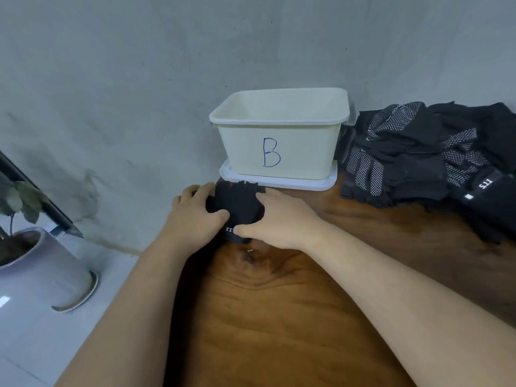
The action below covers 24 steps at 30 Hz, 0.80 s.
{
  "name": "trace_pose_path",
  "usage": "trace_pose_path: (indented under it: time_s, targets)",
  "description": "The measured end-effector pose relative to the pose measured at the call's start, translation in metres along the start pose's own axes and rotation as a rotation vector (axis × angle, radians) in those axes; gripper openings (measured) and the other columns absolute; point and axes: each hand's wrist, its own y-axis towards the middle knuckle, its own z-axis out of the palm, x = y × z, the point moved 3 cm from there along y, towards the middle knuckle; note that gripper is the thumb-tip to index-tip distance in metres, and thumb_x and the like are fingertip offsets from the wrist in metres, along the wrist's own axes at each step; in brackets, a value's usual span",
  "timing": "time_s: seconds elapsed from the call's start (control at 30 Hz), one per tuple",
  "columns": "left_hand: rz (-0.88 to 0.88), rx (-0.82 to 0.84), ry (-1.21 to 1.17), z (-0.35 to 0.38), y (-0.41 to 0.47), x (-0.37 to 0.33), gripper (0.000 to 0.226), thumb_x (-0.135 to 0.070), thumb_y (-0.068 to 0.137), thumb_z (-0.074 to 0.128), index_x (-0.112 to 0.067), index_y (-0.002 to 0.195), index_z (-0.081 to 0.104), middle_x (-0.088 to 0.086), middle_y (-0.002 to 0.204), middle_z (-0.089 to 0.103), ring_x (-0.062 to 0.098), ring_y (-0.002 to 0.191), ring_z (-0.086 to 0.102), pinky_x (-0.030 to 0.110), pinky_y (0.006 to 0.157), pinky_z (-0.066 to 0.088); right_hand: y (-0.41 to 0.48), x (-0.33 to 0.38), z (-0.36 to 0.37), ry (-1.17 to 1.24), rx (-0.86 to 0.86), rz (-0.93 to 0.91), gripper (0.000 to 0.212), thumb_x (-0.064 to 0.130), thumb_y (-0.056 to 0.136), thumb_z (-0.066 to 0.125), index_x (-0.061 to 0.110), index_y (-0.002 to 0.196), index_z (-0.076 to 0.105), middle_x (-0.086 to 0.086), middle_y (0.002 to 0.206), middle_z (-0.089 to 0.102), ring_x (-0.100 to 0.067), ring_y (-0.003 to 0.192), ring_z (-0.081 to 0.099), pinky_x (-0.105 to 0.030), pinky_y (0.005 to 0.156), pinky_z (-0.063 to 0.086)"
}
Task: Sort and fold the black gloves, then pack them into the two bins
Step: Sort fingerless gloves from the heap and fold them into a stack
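Observation:
A black glove (240,202) lies on the wooden table just in front of the cream bin marked B (279,152). My left hand (195,216) holds its left side, thumb laid across the fabric. My right hand (273,219) holds its right side, thumb near the white lettering at the cuff. The glove's fingertips point toward the bin. A heap of black gloves (424,157), some with white dots, lies to the right of the bin. Only one bin is in view.
The bin stands on a white lid (279,183) against the grey wall. The table's left edge (173,303) drops to a tiled floor, where a grey plant pot (36,269) stands.

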Motion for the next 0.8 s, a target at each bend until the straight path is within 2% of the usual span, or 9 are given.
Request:
trace_pose_path:
  time_s: [0.07, 0.17, 0.23, 0.3, 0.37, 0.43, 0.53, 0.63, 0.8]
  targets:
    - [0.045, -0.046, 0.055, -0.002, -0.002, 0.000, 0.084, -0.046, 0.076, 0.045, -0.042, 0.159, 0.035, -0.005, 0.172, 0.023, 0.020, 0.158, 0.011, 0.047, 0.125, 0.023, 0.003, -0.007, 0.005, -0.041, -0.021, 0.026, 0.083, 0.074, 0.089, 0.063, 0.031, 0.158, 0.044, 0.008, 0.162, 0.044, -0.024, 0.145, 0.047, -0.040, 0.108, 0.045]
    - [0.154, -0.252, 0.028, -0.012, -0.008, -0.007, 0.079, -0.039, 0.079, 0.039, -0.040, 0.158, 0.041, -0.008, 0.173, 0.024, 0.018, 0.160, 0.009, 0.049, 0.130, 0.015, 0.003, -0.021, 0.009, 0.091, -0.117, 0.019, 0.090, 0.073, 0.093, 0.059, 0.033, 0.167, 0.027, 0.010, 0.174, 0.025, -0.022, 0.153, 0.041, -0.040, 0.119, 0.040]
    - [0.245, -0.395, -0.022, -0.016, -0.013, -0.013, 0.068, -0.031, 0.086, 0.037, -0.034, 0.152, 0.051, -0.006, 0.169, 0.033, 0.021, 0.159, 0.015, 0.048, 0.129, 0.019, -0.002, -0.031, 0.007, 0.312, -0.200, 0.005, 0.073, 0.055, 0.102, 0.059, 0.034, 0.166, 0.031, 0.013, 0.168, 0.035, -0.013, 0.126, 0.065, -0.041, 0.108, 0.055]
    - [0.367, -0.447, 0.008, -0.010, -0.015, -0.024, 0.058, -0.025, 0.094, 0.036, -0.024, 0.146, 0.059, -0.001, 0.162, 0.045, 0.024, 0.156, 0.025, 0.046, 0.127, 0.025, -0.008, -0.042, 0.006, 0.508, -0.301, -0.008, 0.054, 0.031, 0.108, 0.053, 0.034, 0.161, 0.041, 0.013, 0.142, 0.050, -0.005, 0.080, 0.070, -0.037, 0.077, 0.066]
    - [0.476, -0.394, 0.100, 0.005, -0.011, -0.038, 0.051, -0.027, 0.101, 0.036, -0.020, 0.145, 0.061, 0.001, 0.159, 0.050, 0.025, 0.153, 0.032, 0.044, 0.126, 0.029, -0.014, -0.055, 0.006, 0.588, -0.395, -0.002, 0.050, 0.017, 0.109, 0.047, 0.032, 0.156, 0.047, 0.012, 0.136, 0.052, -0.005, 0.070, 0.064, -0.029, 0.064, 0.064]
    - [0.477, -0.261, 0.222, 0.021, -0.007, -0.045, 0.049, -0.040, 0.108, 0.035, -0.028, 0.152, 0.055, -0.003, 0.164, 0.045, 0.022, 0.156, 0.031, 0.044, 0.128, 0.026, -0.020, -0.067, 0.004, 0.644, -0.444, 0.010, 0.049, 0.011, 0.109, 0.045, 0.031, 0.154, 0.049, 0.015, 0.146, 0.052, -0.005, 0.071, 0.063, -0.025, 0.064, 0.062]
    - [0.337, -0.051, 0.366, 0.036, 0.003, -0.033, 0.058, -0.057, 0.108, 0.033, -0.042, 0.164, 0.032, -0.015, 0.174, 0.023, 0.013, 0.162, 0.011, 0.043, 0.132, 0.012, -0.023, -0.079, 0.004, 0.731, -0.458, 0.051, 0.049, 0.008, 0.108, 0.046, 0.033, 0.150, 0.052, 0.016, 0.146, 0.053, -0.008, 0.075, 0.067, -0.024, 0.066, 0.060]
    - [0.275, 0.051, 0.454, 0.044, 0.007, -0.023, 0.063, -0.061, 0.108, 0.026, -0.045, 0.168, 0.012, -0.016, 0.176, 0.003, 0.012, 0.163, -0.001, 0.044, 0.133, 0.002, -0.022, -0.081, 0.005, 0.713, -0.449, 0.056, 0.049, 0.008, 0.108, 0.047, 0.031, 0.150, 0.052, 0.016, 0.144, 0.054, -0.010, 0.081, 0.071, -0.024, 0.066, 0.059]
    - [0.277, 0.101, 0.497, 0.049, 0.013, -0.022, 0.062, -0.056, 0.110, 0.020, -0.046, 0.167, 0.001, -0.014, 0.177, -0.006, 0.014, 0.164, -0.006, 0.047, 0.133, 0.000, -0.022, -0.078, 0.008, 0.572, -0.407, 0.041, 0.046, 0.013, 0.107, 0.048, 0.033, 0.148, 0.055, 0.014, 0.137, 0.059, -0.001, 0.090, 0.071, -0.032, 0.091, 0.058]
